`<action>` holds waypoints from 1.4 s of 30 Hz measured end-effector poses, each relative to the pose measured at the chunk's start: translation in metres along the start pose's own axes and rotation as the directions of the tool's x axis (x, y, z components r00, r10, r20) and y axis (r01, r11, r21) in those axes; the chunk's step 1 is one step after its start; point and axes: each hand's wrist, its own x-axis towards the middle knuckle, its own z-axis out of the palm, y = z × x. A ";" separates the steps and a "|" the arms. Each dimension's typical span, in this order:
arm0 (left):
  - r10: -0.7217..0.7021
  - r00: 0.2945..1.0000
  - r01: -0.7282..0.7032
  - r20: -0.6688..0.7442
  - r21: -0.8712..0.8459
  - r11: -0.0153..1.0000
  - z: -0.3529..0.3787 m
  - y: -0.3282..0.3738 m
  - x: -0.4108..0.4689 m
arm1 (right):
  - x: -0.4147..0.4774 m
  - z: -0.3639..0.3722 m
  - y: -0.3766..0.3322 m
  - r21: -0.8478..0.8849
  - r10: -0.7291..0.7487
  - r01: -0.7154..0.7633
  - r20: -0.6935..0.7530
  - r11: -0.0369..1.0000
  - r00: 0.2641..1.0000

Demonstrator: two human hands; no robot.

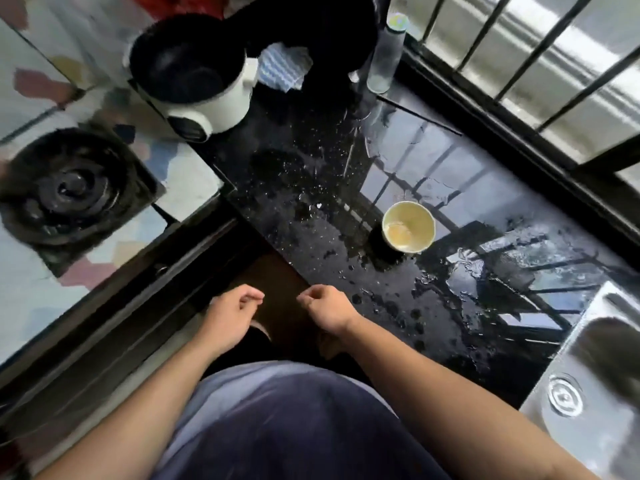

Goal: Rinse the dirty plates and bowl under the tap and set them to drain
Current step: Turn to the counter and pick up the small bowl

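The person wears a loose, dark navy shirt (284, 420), its cloth smooth and plain, catching a paler bluish sheen on the side toward the gas burner (69, 192). Both forearms are bare, with no sleeve reaching them. The left hand (232, 310) and right hand (327, 308) carry no rings, watch, bands or gloves.
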 end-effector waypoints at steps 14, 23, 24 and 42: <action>0.321 0.721 -0.689 0.614 0.684 0.241 0.036 0.148 0.194 | 0.016 -0.125 0.012 0.980 0.650 0.090 -0.186 0.178 0.737; 0.334 0.669 -0.730 0.664 0.671 0.127 0.033 0.154 0.200 | 0.043 -0.135 0.000 0.899 0.781 0.009 -0.385 0.438 0.491; 0.316 0.670 -0.732 0.671 0.669 0.130 0.032 0.156 0.199 | 0.042 -0.133 -0.002 0.895 0.786 0.004 -0.395 0.447 0.475; 0.400 0.245 -0.960 0.883 0.165 0.225 0.187 0.175 0.017 | -0.185 -0.001 0.170 0.903 0.846 0.056 -0.419 0.425 0.329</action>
